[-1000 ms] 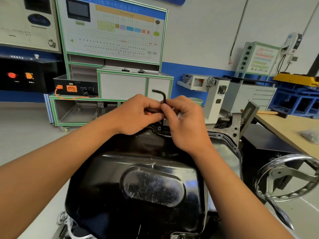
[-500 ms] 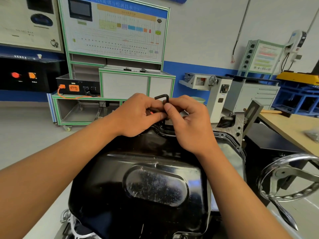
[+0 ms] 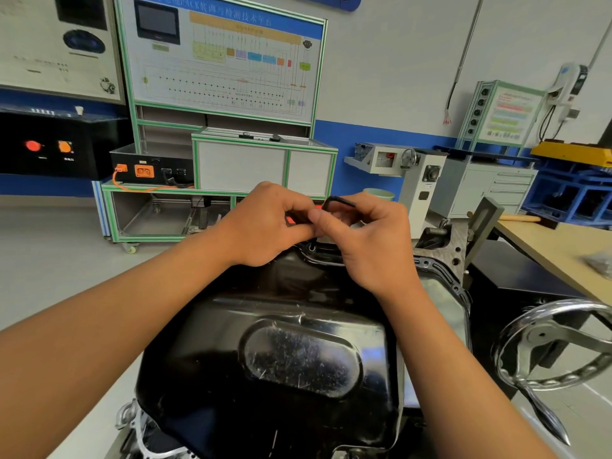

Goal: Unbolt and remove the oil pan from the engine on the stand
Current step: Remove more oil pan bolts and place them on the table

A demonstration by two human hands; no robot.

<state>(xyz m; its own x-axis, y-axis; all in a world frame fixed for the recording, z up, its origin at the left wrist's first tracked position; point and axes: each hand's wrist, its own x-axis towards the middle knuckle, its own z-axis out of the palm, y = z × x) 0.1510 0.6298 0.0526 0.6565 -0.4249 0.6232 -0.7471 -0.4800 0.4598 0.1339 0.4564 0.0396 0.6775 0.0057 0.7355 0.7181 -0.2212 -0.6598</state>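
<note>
While the left hand (image 3: 265,223) curls round a red-and-black holder (image 3: 290,220), the right hand (image 3: 367,240) pinches a black hex key (image 3: 341,202) above the far rim of the oil pan (image 3: 298,359).

Not much is coming through legibly here. The blue header strip (image 3: 231,18) on the green-framed training board (image 3: 218,74) is showing a row of Chinese characters with "PACK" in it. The tiny captions under the lights on the black panel (image 3: 49,157) are blurring out.
</note>
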